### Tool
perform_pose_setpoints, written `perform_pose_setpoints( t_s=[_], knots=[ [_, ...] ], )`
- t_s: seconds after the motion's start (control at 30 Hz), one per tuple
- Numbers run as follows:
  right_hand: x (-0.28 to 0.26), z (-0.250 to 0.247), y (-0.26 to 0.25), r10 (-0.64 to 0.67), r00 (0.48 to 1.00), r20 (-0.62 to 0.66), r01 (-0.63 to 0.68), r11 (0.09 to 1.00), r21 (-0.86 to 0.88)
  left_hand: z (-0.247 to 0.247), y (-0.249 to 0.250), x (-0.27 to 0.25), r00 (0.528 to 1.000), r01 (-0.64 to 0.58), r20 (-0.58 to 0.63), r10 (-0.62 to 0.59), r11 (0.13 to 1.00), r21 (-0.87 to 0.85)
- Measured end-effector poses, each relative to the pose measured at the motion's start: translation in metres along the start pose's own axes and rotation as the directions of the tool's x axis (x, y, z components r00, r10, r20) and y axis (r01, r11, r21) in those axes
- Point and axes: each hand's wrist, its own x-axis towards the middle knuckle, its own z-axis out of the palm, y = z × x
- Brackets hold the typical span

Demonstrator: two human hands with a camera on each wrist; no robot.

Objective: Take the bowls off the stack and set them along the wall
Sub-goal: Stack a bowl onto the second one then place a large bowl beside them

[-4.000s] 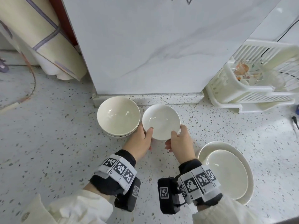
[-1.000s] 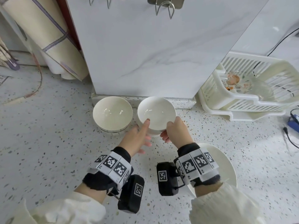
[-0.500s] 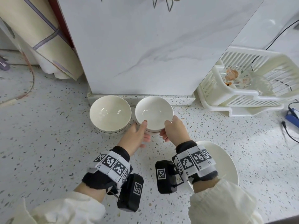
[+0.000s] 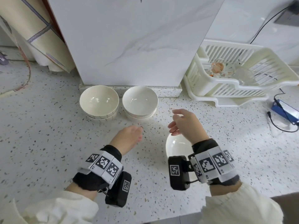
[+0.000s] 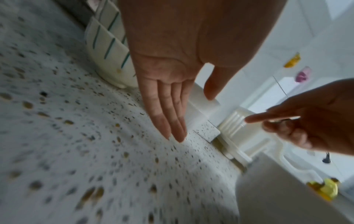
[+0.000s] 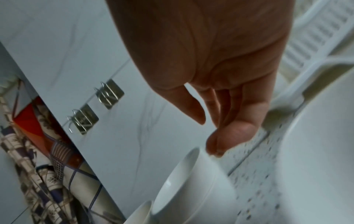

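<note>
Two bowl piles stand side by side at the foot of the marble wall (image 4: 137,42). On the left is a cream stack with green stripes outside (image 4: 99,102) (image 5: 107,50). To its right a white bowl (image 4: 140,101) (image 6: 191,189) sits nested in another white bowl. My left hand (image 4: 137,133) (image 5: 189,116) hovers in front of them, fingers straight, holding nothing. Further right, above a white plate (image 4: 176,147) (image 6: 316,151), is my right hand (image 4: 174,120) (image 6: 208,136). It is empty, with loosely bent fingers.
A white plastic dish rack (image 4: 226,88) with glassware stands at the right against the wall. A blue device with a black cable (image 4: 284,110) lies at the far right. A rolled patterned mat (image 4: 40,34) leans at the left. Metal hooks (image 6: 109,95) hang on the wall.
Both hands have let go of the white bowl, which now rests by the wall next to the cream stack. They have drawn back toward me, the right one moving out to the right.
</note>
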Motion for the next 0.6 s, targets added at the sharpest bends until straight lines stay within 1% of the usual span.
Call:
perform_pose_setpoints(
  t_s=[0.07, 0.13, 0.2, 0.27, 0.37, 0.43, 0.53, 0.6],
  knots=[
    [-0.013, -0.022, 0.014, -0.033, 0.998, -0.055, 0.03, 0.998, -0.051, 0.016, -0.003, -0.009, 1.0, 0.0, 0.022, -0.001, 0.998, 0.062],
    [-0.024, -0.042, 0.033, -0.08, 0.989, -0.127, 0.058, 0.984, -0.169, 0.034, -0.004, -0.017, 0.999, -0.001, 0.036, -0.002, 0.995, 0.096],
    [-0.033, -0.058, 0.055, -0.105, 0.976, -0.19, 0.044, 0.952, -0.301, 0.053, -0.003, -0.025, 0.999, -0.024, 0.051, 0.018, 0.992, 0.12],
    [-0.041, -0.069, 0.075, -0.104, 0.97, -0.218, 0.013, 0.924, -0.382, 0.07, 0.0, -0.031, 0.997, -0.054, 0.06, 0.046, 0.988, 0.143],
    [-0.051, -0.077, 0.099, -0.072, 0.978, -0.193, -0.011, 0.917, -0.399, 0.087, 0.003, -0.037, 0.999, -0.054, 0.012, 0.053, 0.978, 0.202],
    [-0.054, -0.079, 0.112, -0.028, 0.99, -0.136, -0.027, 0.921, -0.388, 0.094, 0.005, -0.041, 0.999, -0.043, -0.02, 0.048, 0.978, 0.203],
    [-0.054, -0.079, 0.122, 0.047, 0.998, -0.038, -0.056, 0.959, -0.278, 0.102, 0.007, -0.045, 0.999, -0.026, -0.039, 0.034, 0.984, 0.175],
    [-0.049, -0.08, 0.124, 0.068, 0.998, -0.017, -0.07, 0.968, -0.239, 0.105, 0.009, -0.044, 0.998, -0.024, -0.052, 0.033, 0.988, 0.155]
  ],
)
